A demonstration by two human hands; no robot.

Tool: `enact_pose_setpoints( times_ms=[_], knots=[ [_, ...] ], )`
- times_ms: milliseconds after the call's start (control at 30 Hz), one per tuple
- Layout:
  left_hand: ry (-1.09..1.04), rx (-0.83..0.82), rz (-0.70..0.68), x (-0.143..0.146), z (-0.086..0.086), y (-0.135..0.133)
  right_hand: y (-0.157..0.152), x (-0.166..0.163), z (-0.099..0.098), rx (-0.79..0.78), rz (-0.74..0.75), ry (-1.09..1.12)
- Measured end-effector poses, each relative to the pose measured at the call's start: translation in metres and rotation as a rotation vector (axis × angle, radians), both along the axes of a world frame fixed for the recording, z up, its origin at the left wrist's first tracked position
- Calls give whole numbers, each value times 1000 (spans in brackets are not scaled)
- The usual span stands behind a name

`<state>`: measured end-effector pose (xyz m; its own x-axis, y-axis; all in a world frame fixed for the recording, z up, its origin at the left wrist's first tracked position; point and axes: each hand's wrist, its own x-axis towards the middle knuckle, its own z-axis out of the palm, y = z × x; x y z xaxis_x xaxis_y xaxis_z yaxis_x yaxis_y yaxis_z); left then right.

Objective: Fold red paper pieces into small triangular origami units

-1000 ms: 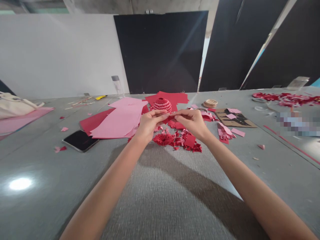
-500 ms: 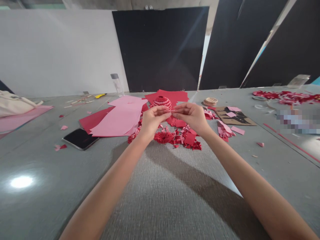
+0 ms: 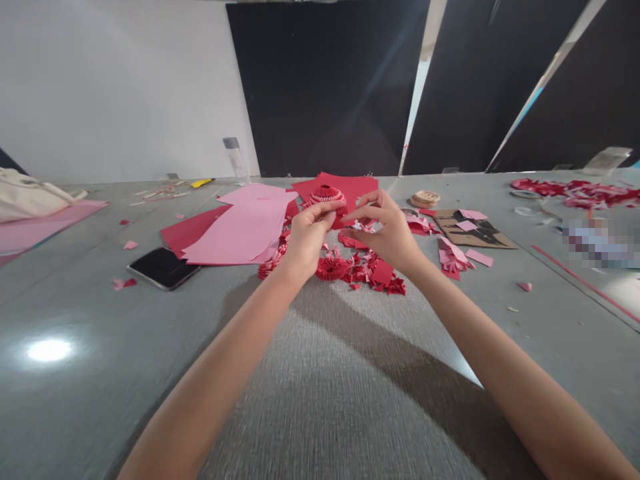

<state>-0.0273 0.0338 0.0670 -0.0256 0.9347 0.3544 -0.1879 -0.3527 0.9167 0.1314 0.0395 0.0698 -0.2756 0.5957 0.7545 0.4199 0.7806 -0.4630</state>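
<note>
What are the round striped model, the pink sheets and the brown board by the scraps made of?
The round model looks like matte folded paper: many small red and pink units. The pink sheets look like thin matte paper. The brown board seems cardboard, by its colour.

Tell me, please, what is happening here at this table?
A person is working with folded paper. Their left hand is at a round ball of folded red and pink paper, and their right hand pinches small folded paper pieces. Loose red folded pieces lie on the gray table beside pink sheets.
</note>
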Motion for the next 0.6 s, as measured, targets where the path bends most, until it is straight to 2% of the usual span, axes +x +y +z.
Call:
enact_pose_setpoints(
  times_ms=[200, 400, 600],
  knots=[
    [-65, -74, -54, -3, 9, -5, 1, -5, -3, -29, -21, 64],
    [-111, -86, -100, -6, 10, -4, -2, -10, -3, -32, -5, 71],
    [-134, -60, -40, -9, 9, 0, -1, -14, 0, -22, 49, 39]
  ],
)
